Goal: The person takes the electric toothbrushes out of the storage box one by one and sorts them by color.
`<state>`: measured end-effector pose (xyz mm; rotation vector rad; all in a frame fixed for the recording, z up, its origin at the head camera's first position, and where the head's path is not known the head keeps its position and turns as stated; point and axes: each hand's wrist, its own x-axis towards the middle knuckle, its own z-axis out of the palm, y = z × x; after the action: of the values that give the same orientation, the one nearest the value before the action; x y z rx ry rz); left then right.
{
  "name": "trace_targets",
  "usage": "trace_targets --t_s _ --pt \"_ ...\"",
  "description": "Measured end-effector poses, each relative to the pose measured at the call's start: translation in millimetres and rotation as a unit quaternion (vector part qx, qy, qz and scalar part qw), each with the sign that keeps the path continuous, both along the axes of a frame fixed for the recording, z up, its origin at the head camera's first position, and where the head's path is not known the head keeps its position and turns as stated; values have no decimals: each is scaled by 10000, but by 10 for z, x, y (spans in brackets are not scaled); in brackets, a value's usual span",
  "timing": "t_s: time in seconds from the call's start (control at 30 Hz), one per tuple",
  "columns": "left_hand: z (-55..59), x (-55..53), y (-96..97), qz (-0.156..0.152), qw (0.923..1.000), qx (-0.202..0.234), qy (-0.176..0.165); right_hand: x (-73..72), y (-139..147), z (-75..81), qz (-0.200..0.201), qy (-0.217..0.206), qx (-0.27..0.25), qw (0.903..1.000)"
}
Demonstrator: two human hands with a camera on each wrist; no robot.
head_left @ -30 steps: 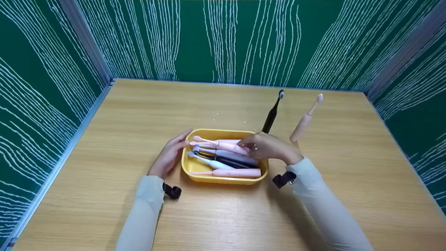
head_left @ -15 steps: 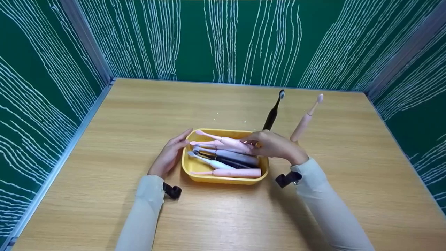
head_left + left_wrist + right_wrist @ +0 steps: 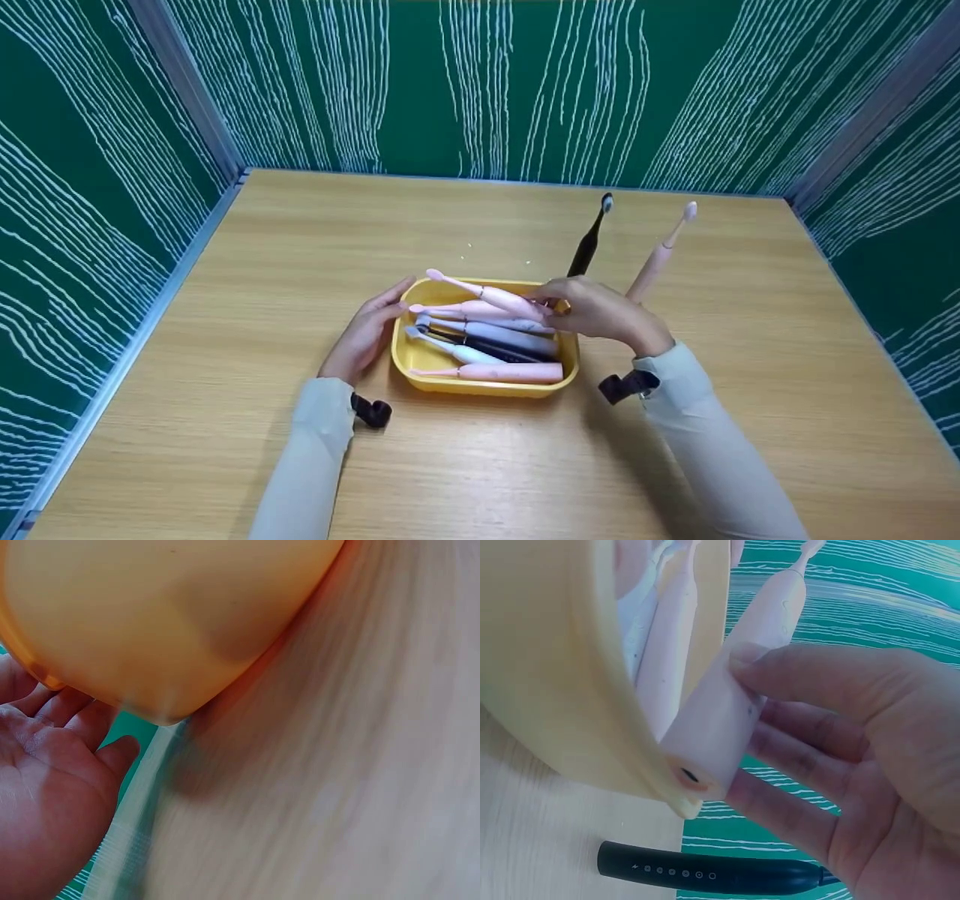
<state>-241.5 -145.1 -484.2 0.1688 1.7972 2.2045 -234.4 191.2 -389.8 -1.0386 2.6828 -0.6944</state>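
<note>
Thumb and fingers of my right hand pinch a pink electric toothbrush over the back right of a yellow plastic tub. In the right wrist view the held toothbrush tilts, its base right at the tub's rim. Its brush head points to the back left. More electric toothbrushes lie in the tub: a pink one in front, a black one, a white one and others behind. My left hand rests against the tub's left end, fingers extended; the left wrist view shows its palm.
Behind my right hand a black electric toothbrush stands upright on the wooden table. To its right stands a pink one, its foot hidden by my hand. Green panels with white lines enclose the table's back and sides.
My right hand has drawn slightly right and back with the pink toothbrush, whose head has risen and swung over the tub's back rim. My left hand and the tub stay in place.
</note>
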Motion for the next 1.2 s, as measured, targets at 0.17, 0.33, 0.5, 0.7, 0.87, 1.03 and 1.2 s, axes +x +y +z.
trace_targets --t_s 0.17,0.33,0.5,0.7,0.87,1.03,1.2 --pt "5 5 3 63 10000 -15 -32 14 21 19 -146 51 38 9999" --pt "5 5 6 51 10000 22 -43 36 41 36 -245 77 12 9997" --pt "2 2 5 68 10000 20 -49 57 68 38 -367 133 -147 9991" --pt "-5 7 0 -17 10000 22 -27 75 102 3 -365 85 -388 9985" --pt "-3 16 0 -54 9999 102 36 78 140 -9 -246 162 -612 9977" --pt "-9 7 3 -1 9999 117 41 79 184 -3 -242 250 -724 9968" --pt "-15 9 8 32 9999 111 66 82 244 -9 -246 447 -844 9951"
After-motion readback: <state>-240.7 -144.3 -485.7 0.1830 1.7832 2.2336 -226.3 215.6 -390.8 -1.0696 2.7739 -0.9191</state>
